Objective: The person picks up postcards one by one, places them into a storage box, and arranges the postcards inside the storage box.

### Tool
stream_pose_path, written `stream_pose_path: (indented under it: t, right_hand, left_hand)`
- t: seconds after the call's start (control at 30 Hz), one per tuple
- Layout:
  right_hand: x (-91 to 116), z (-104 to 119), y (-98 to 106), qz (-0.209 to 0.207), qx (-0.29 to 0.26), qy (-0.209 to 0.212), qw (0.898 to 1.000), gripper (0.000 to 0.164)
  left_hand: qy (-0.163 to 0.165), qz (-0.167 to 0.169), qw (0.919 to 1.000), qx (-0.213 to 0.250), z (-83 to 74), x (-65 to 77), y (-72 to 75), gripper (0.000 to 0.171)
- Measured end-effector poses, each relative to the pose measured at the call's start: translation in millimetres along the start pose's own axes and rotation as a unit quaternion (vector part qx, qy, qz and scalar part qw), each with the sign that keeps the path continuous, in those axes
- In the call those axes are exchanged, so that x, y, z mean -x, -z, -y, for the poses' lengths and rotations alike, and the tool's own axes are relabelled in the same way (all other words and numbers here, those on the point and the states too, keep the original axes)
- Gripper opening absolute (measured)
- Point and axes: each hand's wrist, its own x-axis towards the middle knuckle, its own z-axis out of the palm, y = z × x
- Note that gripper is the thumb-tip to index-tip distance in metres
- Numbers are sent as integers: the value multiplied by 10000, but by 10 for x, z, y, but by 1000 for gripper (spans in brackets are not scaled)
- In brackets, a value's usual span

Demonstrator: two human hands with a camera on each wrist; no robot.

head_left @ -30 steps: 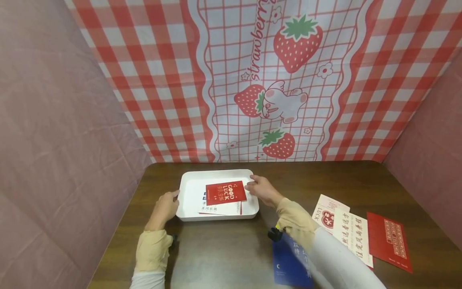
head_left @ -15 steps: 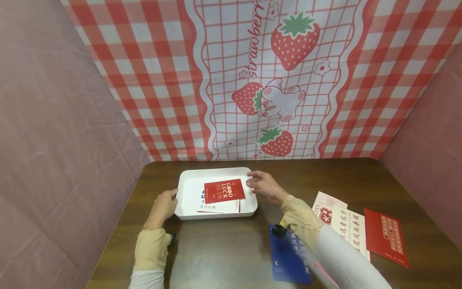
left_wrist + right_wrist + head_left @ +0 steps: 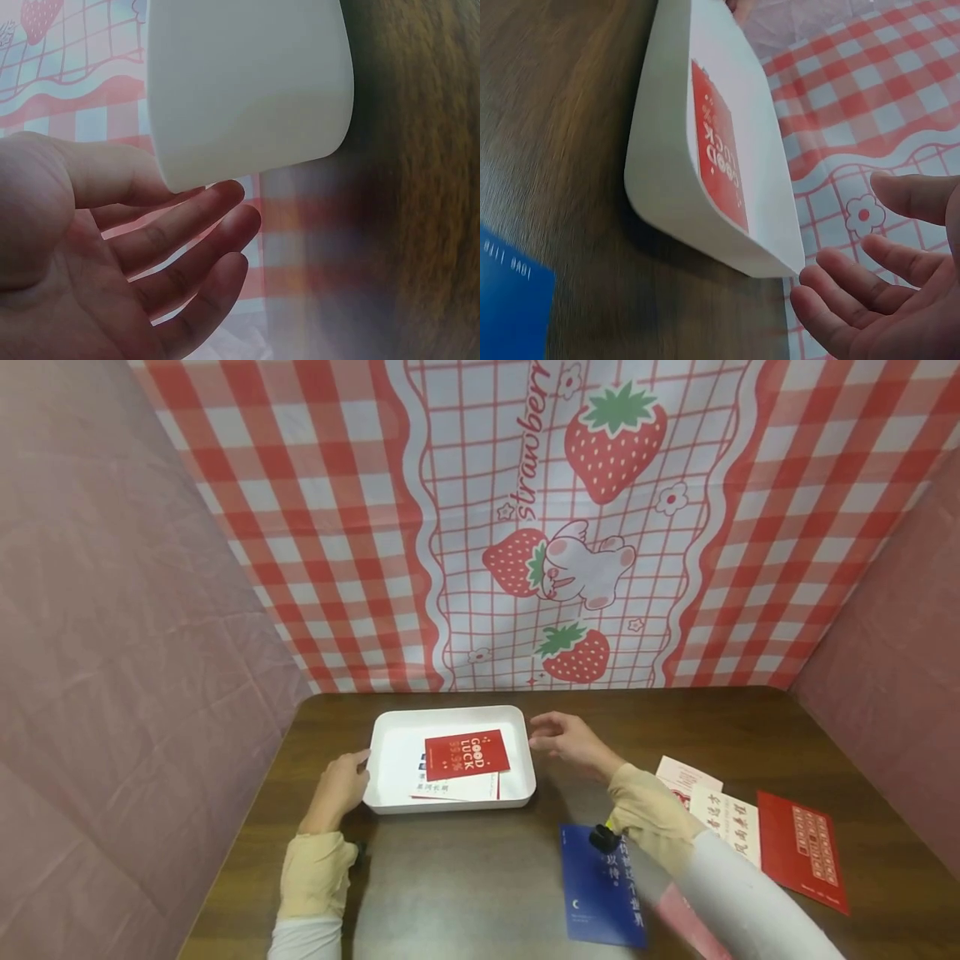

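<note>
A shallow white tray holds a red "GOOD LUCK" card on top of white cards. My left hand pinches the tray's left rim with thumb and index finger; the other fingers spread loosely below, as the left wrist view shows. Just off the tray's right end, my right hand holds nothing, its fingers parted and slightly bent. In the right wrist view its fingertips overlap the tray's near corner.
Right of the tray lie a blue card and a pink card, partly under the right forearm. Farther right are white cards and a red card. A checked strawberry cloth hangs behind the table.
My right hand has let go of the tray's right rim and drawn away to the right. The left hand has stayed at the left rim, and the tray has stayed in place.
</note>
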Motion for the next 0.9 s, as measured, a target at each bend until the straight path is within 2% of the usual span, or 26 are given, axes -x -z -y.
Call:
stream_pose_path:
  t: [0.27, 0.6, 0.9]
  right_hand:
    - [77, -43, 62, 34, 819, 489, 9954, 49]
    - [177, -79, 161, 226, 1301, 406, 9904, 54]
    - [366, -50, 201, 428, 1742, 370, 9831, 59]
  left_hand:
    - [-63, -83, 9999, -29, 13, -3, -8, 46]
    - [16, 9, 10000, -37, 26, -22, -11, 46]
    - [-64, 50, 9999, -113, -20, -16, -10, 47]
